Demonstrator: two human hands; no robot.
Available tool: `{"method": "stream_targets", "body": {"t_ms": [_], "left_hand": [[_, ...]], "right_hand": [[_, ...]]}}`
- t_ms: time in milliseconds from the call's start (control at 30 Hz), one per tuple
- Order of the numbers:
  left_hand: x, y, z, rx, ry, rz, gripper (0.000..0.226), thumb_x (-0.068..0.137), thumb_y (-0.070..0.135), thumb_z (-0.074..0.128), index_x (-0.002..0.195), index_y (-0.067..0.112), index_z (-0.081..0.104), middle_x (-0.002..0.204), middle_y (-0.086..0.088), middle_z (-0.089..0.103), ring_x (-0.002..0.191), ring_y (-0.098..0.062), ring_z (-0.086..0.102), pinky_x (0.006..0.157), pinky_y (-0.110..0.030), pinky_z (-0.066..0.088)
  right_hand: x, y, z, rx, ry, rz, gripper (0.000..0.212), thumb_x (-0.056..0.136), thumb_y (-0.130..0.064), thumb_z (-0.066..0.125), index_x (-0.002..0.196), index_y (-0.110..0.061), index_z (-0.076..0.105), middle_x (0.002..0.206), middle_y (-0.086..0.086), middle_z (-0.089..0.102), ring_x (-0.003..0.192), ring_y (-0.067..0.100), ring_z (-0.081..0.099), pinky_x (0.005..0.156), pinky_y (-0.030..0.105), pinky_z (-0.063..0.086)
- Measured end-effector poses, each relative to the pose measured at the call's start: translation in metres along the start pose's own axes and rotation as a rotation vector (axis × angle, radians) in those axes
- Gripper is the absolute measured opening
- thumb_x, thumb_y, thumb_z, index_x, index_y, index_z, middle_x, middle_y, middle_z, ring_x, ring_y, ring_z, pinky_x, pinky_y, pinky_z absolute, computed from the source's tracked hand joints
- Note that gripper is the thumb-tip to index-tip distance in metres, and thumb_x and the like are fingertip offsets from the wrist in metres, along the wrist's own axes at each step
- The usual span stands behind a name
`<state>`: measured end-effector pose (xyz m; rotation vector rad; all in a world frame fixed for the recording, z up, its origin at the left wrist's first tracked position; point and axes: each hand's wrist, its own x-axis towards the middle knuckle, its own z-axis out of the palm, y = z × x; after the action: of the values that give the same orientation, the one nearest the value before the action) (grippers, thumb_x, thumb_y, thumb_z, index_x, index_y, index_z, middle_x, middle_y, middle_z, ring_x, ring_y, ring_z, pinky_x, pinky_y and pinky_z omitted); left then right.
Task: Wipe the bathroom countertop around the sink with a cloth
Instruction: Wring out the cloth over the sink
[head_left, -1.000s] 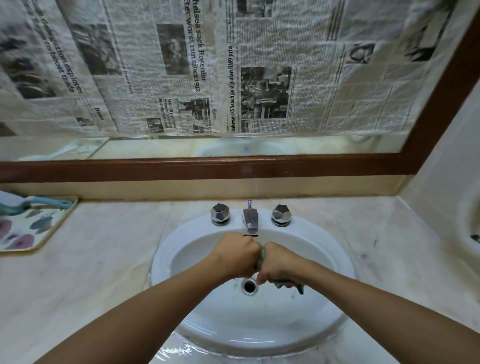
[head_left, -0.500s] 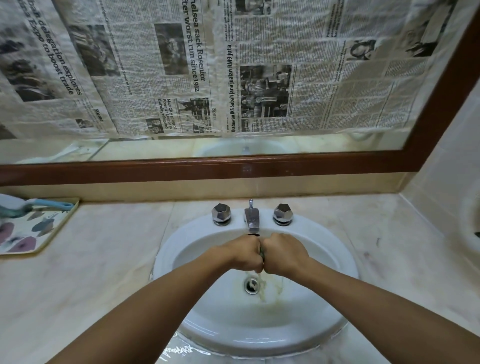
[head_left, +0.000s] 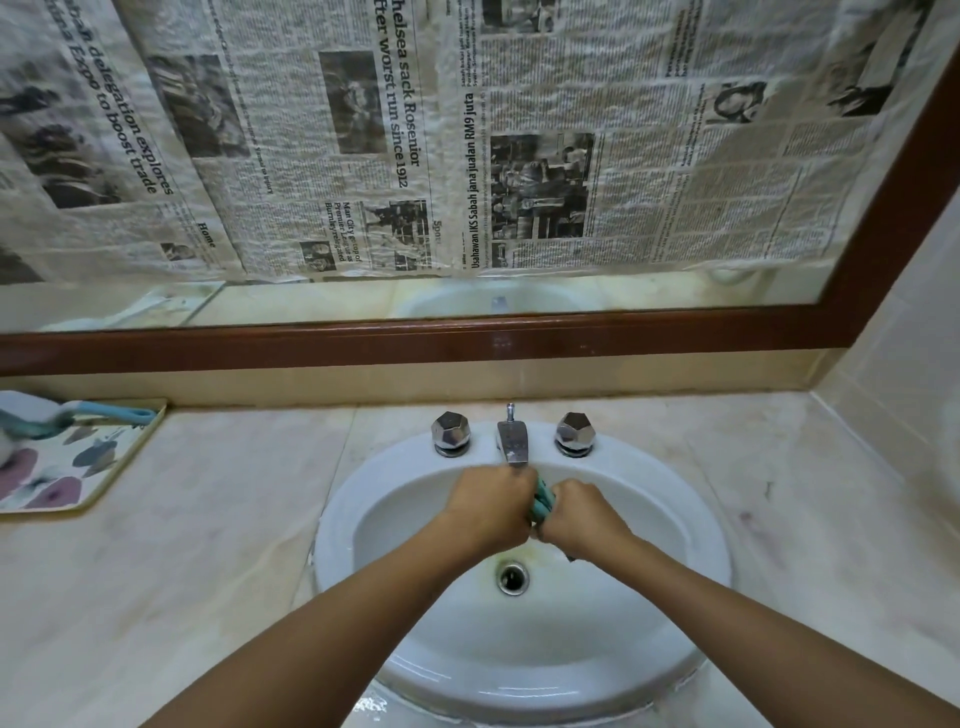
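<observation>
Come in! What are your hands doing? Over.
Left hand and right hand grip green cloth over sink, below spout. Cloth not on countertop. Tray far left.

Two bare hands and forearms, viewed from above

The left hand (head_left: 491, 512) and the right hand (head_left: 582, 514) are shown uncovered. Only their backs and knuckles can be made out, and the fingertips and nails are hidden. The left forearm (head_left: 337, 623) and the right forearm (head_left: 753, 623) are seen bare along their whole visible length, from the wrist to the lower frame edge, where they are cut off.
</observation>
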<state>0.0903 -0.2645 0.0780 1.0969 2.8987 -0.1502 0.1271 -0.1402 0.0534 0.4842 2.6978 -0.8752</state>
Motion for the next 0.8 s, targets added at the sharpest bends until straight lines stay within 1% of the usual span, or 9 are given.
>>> {"method": "stream_targets", "body": {"t_ms": [100, 233, 300, 400, 500, 567, 633, 733, 800], "left_hand": [[-0.014, -0.005, 0.013, 0.106, 0.254, 0.124, 0.046, 0.071, 0.022, 0.063, 0.115, 0.015, 0.053, 0.106, -0.005, 0.064, 0.088, -0.028, 0.060, 0.069, -0.034, 0.039], [-0.026, -0.006, 0.033, 0.216, 0.514, 0.318, 0.046, 0.074, 0.015, 0.053, 0.120, 0.015, 0.056, 0.111, -0.011, 0.059, 0.107, -0.035, 0.056, 0.083, -0.044, 0.046], [-0.023, -0.009, 0.034, 0.174, 0.600, 0.394, 0.037, 0.075, 0.009, 0.052, 0.111, 0.013, 0.059, 0.092, -0.009, 0.058, 0.089, -0.032, 0.058, 0.078, -0.042, 0.046], [-0.015, -0.015, 0.024, 0.008, 0.658, 0.450, 0.020, 0.071, 0.004, 0.056, 0.089, 0.013, 0.061, 0.070, -0.004, 0.053, 0.060, -0.025, 0.051, 0.056, -0.032, 0.041], [-0.010, -0.018, 0.011, -0.023, 0.516, 0.407, 0.010, 0.054, 0.014, 0.061, 0.063, 0.014, 0.057, 0.054, 0.000, 0.055, 0.042, -0.024, 0.052, 0.041, -0.020, 0.026], [-0.006, -0.013, 0.004, 0.031, 0.344, 0.344, 0.024, 0.039, 0.019, 0.073, 0.056, 0.015, 0.056, 0.048, -0.001, 0.056, 0.035, -0.025, 0.052, 0.041, -0.017, 0.023], [-0.005, -0.002, -0.005, 0.122, 0.191, 0.285, 0.022, 0.051, 0.019, 0.076, 0.067, 0.013, 0.064, 0.060, -0.005, 0.065, 0.048, -0.030, 0.061, 0.047, -0.022, 0.028], [-0.006, 0.012, -0.003, 0.086, -0.037, 0.169, 0.020, 0.083, 0.015, 0.058, 0.100, 0.011, 0.068, 0.096, -0.013, 0.069, 0.086, -0.037, 0.064, 0.062, -0.032, 0.036], [-0.008, 0.016, 0.002, 0.033, -0.129, 0.128, 0.023, 0.084, 0.016, 0.057, 0.103, 0.012, 0.067, 0.100, -0.014, 0.066, 0.089, -0.036, 0.063, 0.065, -0.033, 0.040]], "right_hand": [[-0.004, 0.008, -0.005, 0.398, -0.273, 0.175, 0.025, 0.069, -0.016, 0.070, 0.072, -0.013, 0.045, 0.054, 0.007, 0.044, 0.040, 0.017, 0.033, 0.048, 0.024, 0.028], [-0.010, 0.011, -0.025, 0.650, -0.710, 0.348, 0.030, 0.067, -0.013, 0.060, 0.058, -0.022, 0.033, 0.047, -0.004, 0.025, 0.043, 0.012, 0.015, 0.044, 0.021, 0.011], [-0.013, 0.009, -0.031, 0.602, -0.885, 0.284, 0.038, 0.075, -0.011, 0.056, 0.053, -0.023, 0.028, 0.043, -0.005, 0.022, 0.038, 0.010, 0.015, 0.041, 0.019, 0.009], [-0.019, 0.002, -0.036, 0.532, -1.018, 0.161, 0.040, 0.082, -0.008, 0.048, 0.047, -0.022, 0.037, 0.039, -0.005, 0.025, 0.034, 0.008, 0.020, 0.042, 0.017, 0.010], [-0.023, -0.005, -0.040, 0.466, -0.907, 0.115, 0.037, 0.079, -0.003, 0.053, 0.052, -0.019, 0.033, 0.040, -0.002, 0.028, 0.034, 0.011, 0.021, 0.043, 0.014, 0.014], [-0.024, -0.007, -0.040, 0.365, -0.713, 0.089, 0.037, 0.075, 0.001, 0.058, 0.053, -0.015, 0.033, 0.038, 0.002, 0.030, 0.033, 0.012, 0.024, 0.044, 0.013, 0.019], [-0.023, -0.007, -0.038, 0.203, -0.519, 0.022, 0.032, 0.069, 0.000, 0.061, 0.051, -0.011, 0.037, 0.038, 0.006, 0.034, 0.032, 0.015, 0.028, 0.044, 0.015, 0.024], [-0.022, -0.006, -0.027, -0.034, -0.290, -0.054, 0.029, 0.065, -0.002, 0.059, 0.050, -0.011, 0.036, 0.042, 0.005, 0.038, 0.036, 0.019, 0.033, 0.044, 0.020, 0.026], [-0.023, -0.004, -0.016, -0.143, -0.142, -0.085, 0.022, 0.067, -0.005, 0.058, 0.056, -0.013, 0.041, 0.053, 0.003, 0.046, 0.044, 0.020, 0.042, 0.044, 0.022, 0.028]]}}
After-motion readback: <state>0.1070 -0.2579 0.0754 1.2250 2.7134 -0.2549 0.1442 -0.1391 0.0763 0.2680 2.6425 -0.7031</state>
